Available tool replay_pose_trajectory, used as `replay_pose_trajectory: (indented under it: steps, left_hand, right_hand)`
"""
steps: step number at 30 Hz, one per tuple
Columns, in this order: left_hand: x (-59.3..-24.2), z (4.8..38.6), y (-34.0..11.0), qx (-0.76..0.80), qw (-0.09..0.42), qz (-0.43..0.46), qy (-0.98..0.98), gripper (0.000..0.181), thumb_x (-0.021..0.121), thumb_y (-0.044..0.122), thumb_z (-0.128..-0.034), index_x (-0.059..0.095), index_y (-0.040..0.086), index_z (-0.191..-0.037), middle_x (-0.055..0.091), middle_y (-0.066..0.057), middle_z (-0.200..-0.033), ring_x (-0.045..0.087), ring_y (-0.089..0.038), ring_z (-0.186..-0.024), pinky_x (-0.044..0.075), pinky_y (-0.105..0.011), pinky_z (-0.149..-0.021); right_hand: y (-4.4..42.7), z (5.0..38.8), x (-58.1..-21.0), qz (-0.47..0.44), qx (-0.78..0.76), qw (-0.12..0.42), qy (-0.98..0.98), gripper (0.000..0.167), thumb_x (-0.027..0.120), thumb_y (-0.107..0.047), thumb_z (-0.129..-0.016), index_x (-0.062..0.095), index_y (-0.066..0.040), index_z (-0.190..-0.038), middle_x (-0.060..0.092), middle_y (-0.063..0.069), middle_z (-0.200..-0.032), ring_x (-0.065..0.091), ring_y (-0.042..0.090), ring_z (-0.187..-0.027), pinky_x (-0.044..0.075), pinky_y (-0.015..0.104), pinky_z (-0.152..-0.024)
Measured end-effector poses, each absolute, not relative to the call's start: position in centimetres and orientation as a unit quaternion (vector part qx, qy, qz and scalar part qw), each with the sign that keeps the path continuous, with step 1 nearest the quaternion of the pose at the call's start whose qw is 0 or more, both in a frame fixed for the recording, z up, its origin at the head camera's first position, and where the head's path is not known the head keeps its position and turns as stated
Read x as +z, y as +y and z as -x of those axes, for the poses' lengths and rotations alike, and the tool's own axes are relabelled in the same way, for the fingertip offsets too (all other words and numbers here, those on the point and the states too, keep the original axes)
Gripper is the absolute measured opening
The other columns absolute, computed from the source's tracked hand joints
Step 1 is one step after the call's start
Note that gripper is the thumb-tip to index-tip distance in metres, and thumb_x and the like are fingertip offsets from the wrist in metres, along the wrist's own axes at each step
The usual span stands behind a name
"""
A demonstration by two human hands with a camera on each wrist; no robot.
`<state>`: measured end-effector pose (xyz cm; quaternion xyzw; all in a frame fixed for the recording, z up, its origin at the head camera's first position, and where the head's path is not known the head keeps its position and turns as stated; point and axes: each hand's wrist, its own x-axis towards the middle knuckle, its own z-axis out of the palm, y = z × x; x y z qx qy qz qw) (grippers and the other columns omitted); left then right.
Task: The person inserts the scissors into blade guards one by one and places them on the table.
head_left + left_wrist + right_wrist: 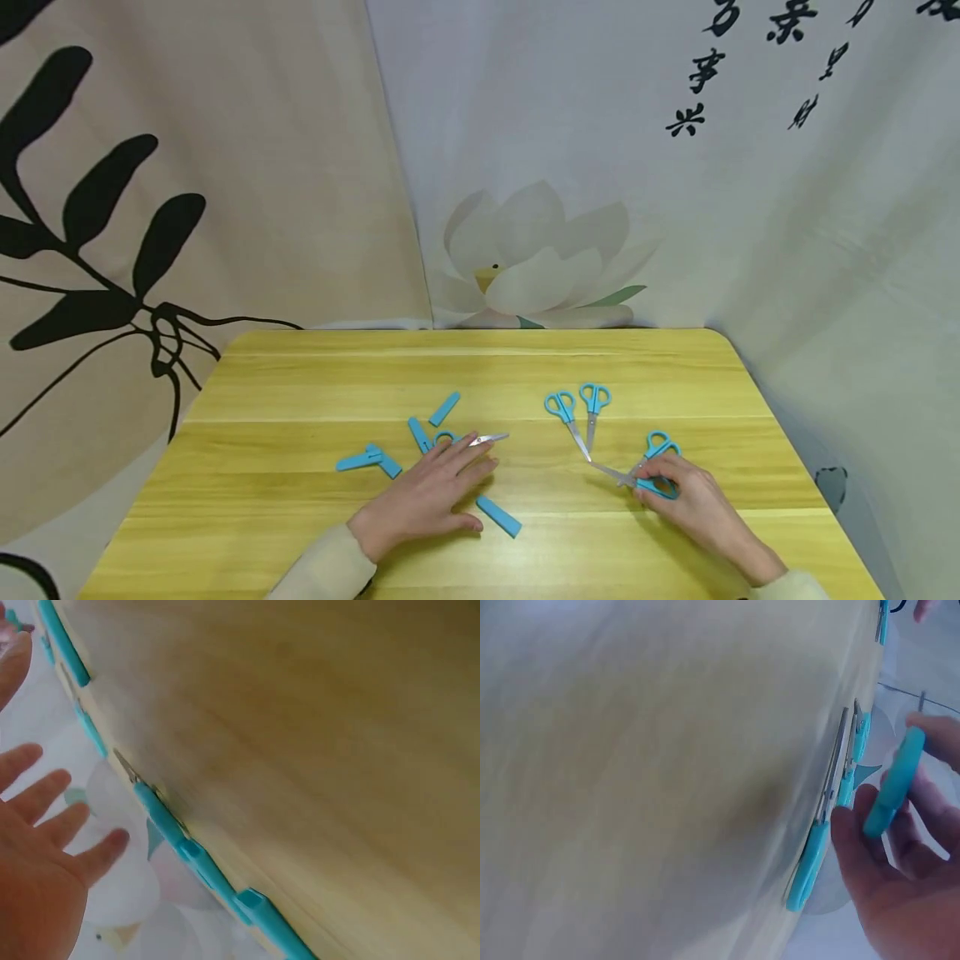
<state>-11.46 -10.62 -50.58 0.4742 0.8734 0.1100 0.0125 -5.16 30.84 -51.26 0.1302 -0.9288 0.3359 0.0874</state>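
Note:
My right hand (701, 508) pinches a pair of scissors (657, 488) by its blue handle, blades pointing left. In the right wrist view that handle (896, 784) is between thumb and fingers, above the table. Just beyond lies a second pair of scissors (660, 442); its blades overlap the held pair's in the head view. My left hand (431, 492) has its fingers spread and holds nothing. It partly hides another pair of scissors (487, 439), whose blades point right. Beside the hand lies a blue blade cover (498, 517). In the left wrist view the fingers (52, 791) are apart.
Two pairs of scissors (560, 406) (595, 398) lie beyond the right hand with blade tips close together. Several blue covers (445, 409) are scattered left of the left hand, two of them overlapping. A curtain (540, 167) hangs behind the wooden table (300, 367).

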Motion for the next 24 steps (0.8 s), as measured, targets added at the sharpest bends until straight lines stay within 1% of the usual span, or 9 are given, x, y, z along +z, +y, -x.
replay_pose_trajectory:
  steps: [2,4,7,9,11,13,17,20,24]
  left_hand:
    - [-50.7,11.6,-10.3,0.098,0.001,-0.502,0.860,0.082,0.072,0.058,-0.0899,0.048,0.015,-0.155,0.039,-0.008,-0.163,0.032,-0.031,-0.152,0.037,-0.053,-0.117]
    - [-50.7,11.8,-9.8,0.090,-0.011,-0.530,0.843,0.075,0.073,0.056,-0.0904,0.054,0.015,-0.150,0.049,-0.006,-0.156,0.041,-0.027,-0.147,0.041,-0.048,-0.115]
    - [-50.9,12.1,-9.0,0.091,-0.017,-0.565,0.820,0.057,0.073,0.052,-0.0910,0.065,0.019,-0.137,0.062,0.001,-0.139,0.054,-0.016,-0.132,0.045,-0.038,-0.110]
    - [-50.9,12.2,-8.4,0.093,-0.011,-0.580,0.809,0.047,0.073,0.051,-0.0907,0.071,0.023,-0.128,0.065,0.006,-0.128,0.058,-0.011,-0.121,0.048,-0.033,-0.105]
    - [-50.9,12.2,-7.9,0.089,-0.005,-0.588,0.804,0.039,0.073,0.051,-0.0907,0.074,0.026,-0.120,0.066,0.010,-0.120,0.059,-0.007,-0.111,0.048,-0.028,-0.099]
    - [-50.9,12.2,-7.5,0.081,-0.001,-0.592,0.802,0.034,0.074,0.050,-0.0901,0.075,0.027,-0.115,0.065,0.011,-0.114,0.058,-0.005,-0.104,0.048,-0.023,-0.093]
    - [-50.8,12.2,-7.0,0.066,-0.002,-0.595,0.801,0.022,0.077,0.043,-0.0912,0.076,0.026,-0.105,0.061,0.013,-0.105,0.053,-0.003,-0.093,0.046,-0.016,-0.087]
    - [-50.8,12.2,-6.7,0.074,0.004,-0.594,0.801,0.014,0.077,0.038,-0.0934,0.076,0.026,-0.101,0.061,0.014,-0.101,0.052,0.000,-0.089,0.044,-0.011,-0.084]
    - [-51.0,12.2,-6.7,0.092,0.010,-0.589,0.803,0.013,0.074,0.035,-0.0958,0.075,0.025,-0.102,0.064,0.013,-0.099,0.054,0.001,-0.088,0.044,-0.008,-0.082]
  right_hand:
    - [30.5,5.3,-51.5,-0.136,0.343,0.112,-0.923,0.026,0.090,-0.010,-0.080,0.075,-0.026,-0.094,0.066,-0.015,-0.098,0.062,0.003,-0.085,0.055,0.026,-0.070]
    - [30.3,5.3,-51.7,-0.138,0.350,0.125,-0.918,0.027,0.090,-0.008,-0.080,0.075,-0.026,-0.093,0.065,-0.014,-0.096,0.059,0.002,-0.081,0.054,0.025,-0.067]
    - [30.0,5.4,-51.9,-0.131,0.356,0.119,-0.917,0.025,0.089,-0.007,-0.081,0.074,-0.025,-0.093,0.064,-0.014,-0.097,0.056,0.001,-0.079,0.052,0.024,-0.065]
    - [30.0,5.4,-51.9,-0.128,0.356,0.114,-0.919,0.024,0.088,-0.008,-0.082,0.075,-0.024,-0.093,0.063,-0.014,-0.097,0.056,0.002,-0.078,0.052,0.024,-0.065]
    - [30.0,5.5,-51.9,-0.131,0.356,0.113,-0.919,0.024,0.088,-0.007,-0.082,0.075,-0.024,-0.093,0.063,-0.014,-0.097,0.056,0.002,-0.078,0.052,0.024,-0.065]
    - [30.0,5.5,-51.9,-0.137,0.353,0.118,-0.918,0.025,0.088,-0.006,-0.082,0.074,-0.023,-0.094,0.063,-0.014,-0.097,0.056,0.002,-0.077,0.052,0.024,-0.065]
    - [29.9,5.6,-51.8,-0.141,0.348,0.134,-0.917,0.027,0.089,-0.005,-0.080,0.073,-0.023,-0.095,0.063,-0.014,-0.096,0.056,0.001,-0.078,0.053,0.024,-0.067]
    - [29.7,5.6,-51.7,-0.141,0.349,0.144,-0.915,0.029,0.090,-0.005,-0.079,0.073,-0.023,-0.095,0.063,-0.014,-0.095,0.055,0.002,-0.080,0.053,0.024,-0.068]
    - [29.5,5.7,-51.8,-0.147,0.357,0.145,-0.911,0.027,0.089,-0.005,-0.080,0.074,-0.022,-0.096,0.063,-0.013,-0.096,0.056,0.004,-0.081,0.052,0.023,-0.068]
